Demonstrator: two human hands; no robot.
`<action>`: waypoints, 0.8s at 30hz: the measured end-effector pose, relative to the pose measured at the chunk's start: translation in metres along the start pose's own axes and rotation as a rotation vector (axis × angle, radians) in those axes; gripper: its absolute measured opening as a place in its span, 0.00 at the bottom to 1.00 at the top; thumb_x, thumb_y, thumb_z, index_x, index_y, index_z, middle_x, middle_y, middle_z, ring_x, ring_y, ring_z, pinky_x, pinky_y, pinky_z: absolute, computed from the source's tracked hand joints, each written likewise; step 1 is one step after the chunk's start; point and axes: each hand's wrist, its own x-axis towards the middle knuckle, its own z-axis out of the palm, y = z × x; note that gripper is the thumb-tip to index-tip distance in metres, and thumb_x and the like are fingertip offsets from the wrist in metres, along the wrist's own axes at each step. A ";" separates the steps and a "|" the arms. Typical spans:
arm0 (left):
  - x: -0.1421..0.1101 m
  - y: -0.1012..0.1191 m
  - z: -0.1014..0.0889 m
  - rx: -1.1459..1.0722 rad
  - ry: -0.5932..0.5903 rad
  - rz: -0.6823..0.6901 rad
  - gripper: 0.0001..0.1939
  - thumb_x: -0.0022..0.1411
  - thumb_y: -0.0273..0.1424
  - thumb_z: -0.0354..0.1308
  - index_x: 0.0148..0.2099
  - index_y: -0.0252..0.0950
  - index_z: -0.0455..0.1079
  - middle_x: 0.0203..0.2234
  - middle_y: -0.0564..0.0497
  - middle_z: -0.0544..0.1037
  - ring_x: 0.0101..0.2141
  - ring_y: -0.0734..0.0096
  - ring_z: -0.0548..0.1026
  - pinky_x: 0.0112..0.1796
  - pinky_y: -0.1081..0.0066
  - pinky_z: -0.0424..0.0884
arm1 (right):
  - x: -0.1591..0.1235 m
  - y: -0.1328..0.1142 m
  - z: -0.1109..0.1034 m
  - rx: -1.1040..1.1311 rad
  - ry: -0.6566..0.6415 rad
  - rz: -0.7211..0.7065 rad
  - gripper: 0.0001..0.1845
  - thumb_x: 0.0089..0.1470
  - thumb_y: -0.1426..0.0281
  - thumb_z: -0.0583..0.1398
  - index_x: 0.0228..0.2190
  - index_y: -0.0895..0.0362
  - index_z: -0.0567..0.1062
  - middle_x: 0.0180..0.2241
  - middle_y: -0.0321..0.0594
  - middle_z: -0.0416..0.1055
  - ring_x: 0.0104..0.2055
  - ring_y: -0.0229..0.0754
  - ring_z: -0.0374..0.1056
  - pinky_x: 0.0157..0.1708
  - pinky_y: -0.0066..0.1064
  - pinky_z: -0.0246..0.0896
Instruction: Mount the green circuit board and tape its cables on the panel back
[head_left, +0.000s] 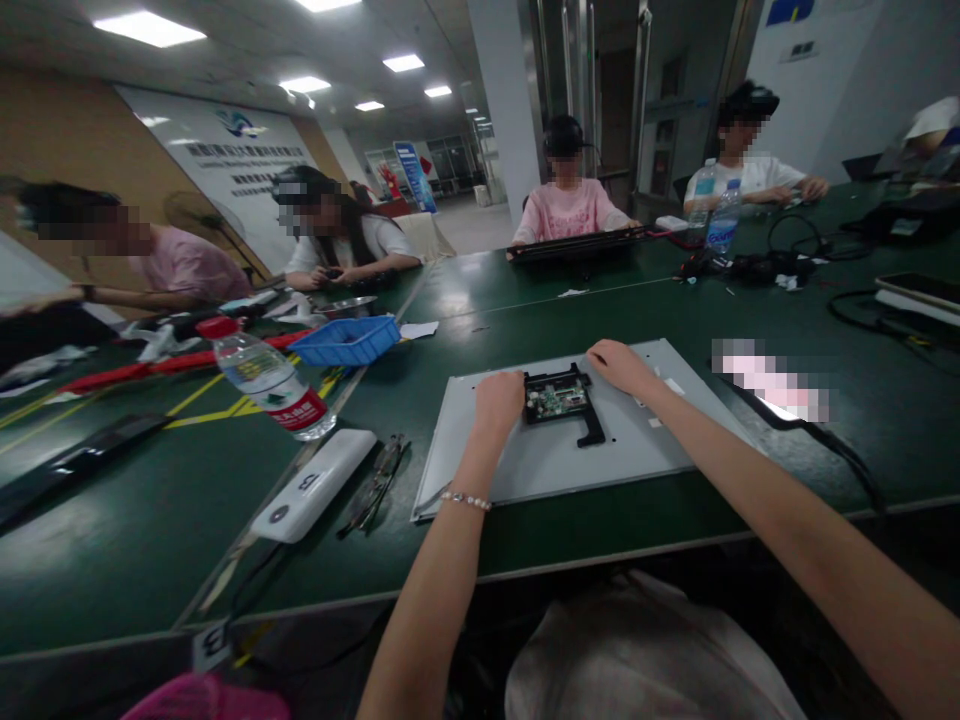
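Observation:
A flat grey panel [480, 470] lies on the green table in front of me, perhaps the back of a screen. On it sits a black plastic bracket [592, 425] around a green circuit board [556, 400]. Against the bracket's left edge rests my left hand [501, 396], its fingers curled in and mostly hidden from me. My right hand [616, 364] is bent closed just beyond the bracket's upper right corner. What either hand pinches, if anything, is out of sight. Small pale pieces [673, 386] lie on the panel beside my right forearm.
Left of the panel are eyeglasses [376, 482], a white power bank [315, 487], a water bottle [266, 385] and a blue tray [349, 342]. A lit phone [776, 388] with a cable lies right. Several people sit around the table; one handles a dark panel [577, 246].

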 end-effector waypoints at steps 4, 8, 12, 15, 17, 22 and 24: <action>0.000 0.005 0.003 0.008 -0.028 0.038 0.16 0.65 0.24 0.45 0.43 0.31 0.75 0.35 0.36 0.79 0.41 0.55 0.78 0.41 0.63 0.71 | 0.000 0.000 -0.002 0.008 0.001 -0.005 0.15 0.63 0.70 0.51 0.37 0.59 0.77 0.41 0.46 0.74 0.45 0.42 0.68 0.48 0.30 0.59; -0.002 0.009 0.002 -0.040 -0.033 0.016 0.20 0.69 0.31 0.42 0.41 0.31 0.76 0.35 0.38 0.79 0.41 0.57 0.78 0.41 0.65 0.71 | 0.000 0.000 -0.002 0.014 -0.009 -0.004 0.15 0.63 0.70 0.51 0.38 0.59 0.77 0.41 0.46 0.75 0.46 0.42 0.68 0.48 0.30 0.59; -0.008 0.017 0.000 -0.112 -0.082 0.012 0.27 0.70 0.43 0.39 0.42 0.30 0.74 0.35 0.38 0.79 0.40 0.59 0.77 0.41 0.68 0.70 | 0.000 0.000 -0.001 0.010 -0.006 0.009 0.13 0.62 0.69 0.53 0.40 0.59 0.77 0.42 0.46 0.75 0.46 0.43 0.69 0.49 0.30 0.59; -0.016 0.028 0.003 -0.123 -0.088 0.038 0.28 0.68 0.47 0.42 0.47 0.28 0.70 0.41 0.36 0.77 0.43 0.57 0.76 0.41 0.67 0.69 | 0.000 0.001 -0.001 0.005 -0.002 0.014 0.13 0.60 0.70 0.55 0.42 0.59 0.77 0.44 0.47 0.75 0.47 0.43 0.69 0.49 0.31 0.59; -0.021 0.036 0.005 -0.094 -0.059 -0.003 0.28 0.69 0.46 0.42 0.51 0.26 0.67 0.45 0.34 0.75 0.46 0.54 0.74 0.43 0.64 0.68 | 0.000 0.001 -0.001 -0.003 -0.001 0.026 0.13 0.60 0.71 0.55 0.42 0.59 0.78 0.44 0.47 0.75 0.47 0.44 0.69 0.50 0.32 0.59; -0.027 0.045 0.006 -0.066 -0.029 -0.061 0.27 0.69 0.46 0.41 0.55 0.27 0.64 0.50 0.33 0.71 0.51 0.52 0.68 0.48 0.59 0.64 | 0.000 0.004 -0.001 -0.032 0.004 0.067 0.15 0.60 0.75 0.54 0.42 0.59 0.78 0.45 0.47 0.76 0.48 0.45 0.69 0.50 0.33 0.59; -0.028 0.045 0.006 -0.065 -0.030 -0.059 0.27 0.69 0.45 0.41 0.55 0.27 0.63 0.50 0.33 0.71 0.51 0.52 0.68 0.48 0.59 0.64 | 0.000 0.005 -0.001 -0.029 0.005 0.077 0.15 0.59 0.75 0.54 0.42 0.59 0.79 0.45 0.46 0.76 0.47 0.45 0.70 0.49 0.33 0.60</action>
